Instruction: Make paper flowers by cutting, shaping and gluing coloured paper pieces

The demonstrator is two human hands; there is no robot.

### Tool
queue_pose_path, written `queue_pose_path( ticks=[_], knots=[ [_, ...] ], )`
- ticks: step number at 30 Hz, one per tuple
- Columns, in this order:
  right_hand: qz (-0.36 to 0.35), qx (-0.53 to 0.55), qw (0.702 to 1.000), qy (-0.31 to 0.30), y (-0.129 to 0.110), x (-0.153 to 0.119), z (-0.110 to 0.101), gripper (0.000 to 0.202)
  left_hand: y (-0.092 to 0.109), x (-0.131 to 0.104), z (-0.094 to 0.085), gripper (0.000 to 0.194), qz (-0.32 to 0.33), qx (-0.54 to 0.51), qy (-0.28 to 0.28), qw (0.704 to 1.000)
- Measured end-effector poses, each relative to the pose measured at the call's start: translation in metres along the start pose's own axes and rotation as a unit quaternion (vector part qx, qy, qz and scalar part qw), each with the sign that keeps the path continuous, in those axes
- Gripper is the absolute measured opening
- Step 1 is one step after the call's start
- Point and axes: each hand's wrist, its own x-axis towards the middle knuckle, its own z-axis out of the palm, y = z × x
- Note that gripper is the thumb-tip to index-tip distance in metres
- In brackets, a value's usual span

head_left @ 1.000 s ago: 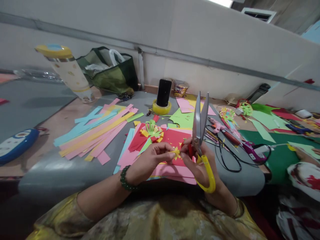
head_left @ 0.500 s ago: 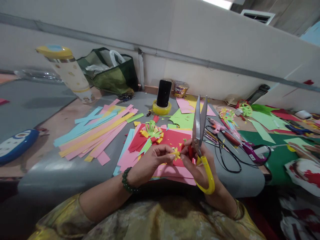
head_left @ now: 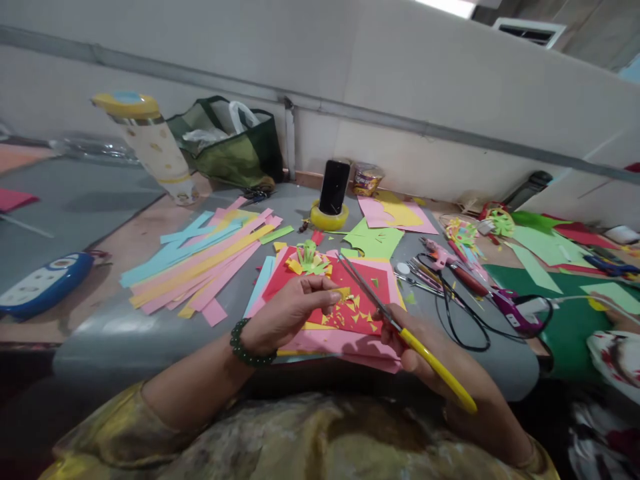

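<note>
My left hand [head_left: 295, 310] pinches a small folded piece of yellow paper [head_left: 344, 293] between thumb and fingers. In my right hand [head_left: 415, 340] are scissors [head_left: 367, 287] with yellow handles; their blades look closed and point up and left, just right of the yellow piece. Beneath both hands lies red paper [head_left: 370, 273] on a stack of pink and other coloured sheets. Small yellow paper clippings [head_left: 355, 313] are scattered over the red. A green and yellow paper flower [head_left: 310, 259] rests behind my left hand.
Coloured paper strips [head_left: 200, 260] fan out at left. A phone [head_left: 335, 187] leans in a tape roll [head_left: 329, 217] behind. A hot glue gun [head_left: 515, 310] and black cable [head_left: 463, 343] lie at right. A tumbler [head_left: 155, 153] and a bag [head_left: 230, 147] stand back left. Another person's hand [head_left: 617, 307] is far right.
The scissors have swung from upright to pointing up and left, and their blades have closed. My right hand has moved right and down, away from the yellow paper, which my left hand keeps.
</note>
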Motion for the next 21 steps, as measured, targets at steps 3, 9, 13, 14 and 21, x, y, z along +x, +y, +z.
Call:
queue_pose_path(
  ticks=[3, 9, 13, 14, 21],
  knots=[
    [-0.017, -0.06, 0.993, -0.101, 0.006, 0.004, -0.004, 0.073, 0.005, 0.002, 0.0, 0.018, -0.003, 0.029, -0.012, 1.0],
    [-0.044, -0.091, 0.992, -0.08, 0.002, 0.001, -0.001, 0.079, 0.005, 0.005, 0.004, 0.012, -0.004, 0.019, 0.005, 1.0],
    [-0.035, -0.083, 0.992, -0.093, 0.005, 0.002, 0.003, 0.079, 0.0, 0.005, 0.004, 0.011, 0.014, 0.035, 0.005, 0.999],
    [-0.029, -0.082, 0.991, -0.099, 0.006, 0.002, 0.003, 0.079, -0.001, 0.005, 0.003, 0.011, 0.018, 0.04, 0.005, 0.999],
    [0.01, -0.058, 0.993, -0.104, 0.008, 0.003, 0.006, 0.077, -0.001, 0.004, 0.001, 0.011, 0.049, 0.034, 0.013, 0.998]
  ],
)
